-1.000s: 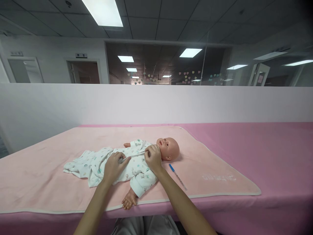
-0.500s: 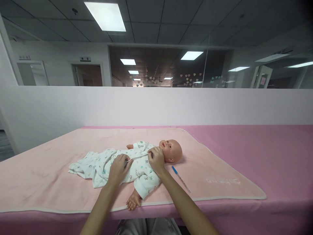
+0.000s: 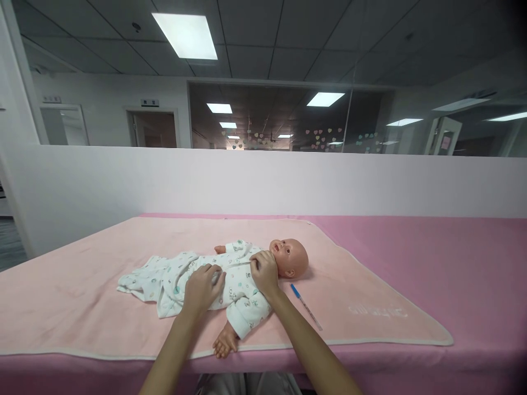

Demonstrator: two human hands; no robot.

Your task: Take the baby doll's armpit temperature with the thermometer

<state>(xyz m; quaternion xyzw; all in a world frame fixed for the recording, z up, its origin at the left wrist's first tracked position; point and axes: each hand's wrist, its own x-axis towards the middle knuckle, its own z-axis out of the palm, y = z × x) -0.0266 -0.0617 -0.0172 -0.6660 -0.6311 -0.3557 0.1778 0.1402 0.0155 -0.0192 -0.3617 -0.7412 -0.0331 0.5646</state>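
Observation:
A baby doll (image 3: pixel 290 257) lies on its back with its head to the right. It wears a loose white printed baby gown (image 3: pixel 175 277). My right hand (image 3: pixel 265 271) is closed at the neckline, pinching the gown's front edge close to the doll's chin. Lower on the front, my left hand (image 3: pixel 202 288) curls over the cloth, thumb apart from the fingers, holding the same front opening. A narrow pale edge runs between both hands; its ends are hidden under my fingers. One doll hand (image 3: pixel 225 340) points toward me from its sleeve.
A blue-capped pen (image 3: pixel 307 307) lies right of the doll on a peach blanket (image 3: pixel 370 296) with a pale border. Under it is a pink table cover (image 3: pixel 473 274). A white partition (image 3: pixel 288 181) stands behind the table.
My left hand has flattened slightly over the gown, and the pale edge between my hands looks less taut. My right hand stays at the neckline. The view has tilted slightly.

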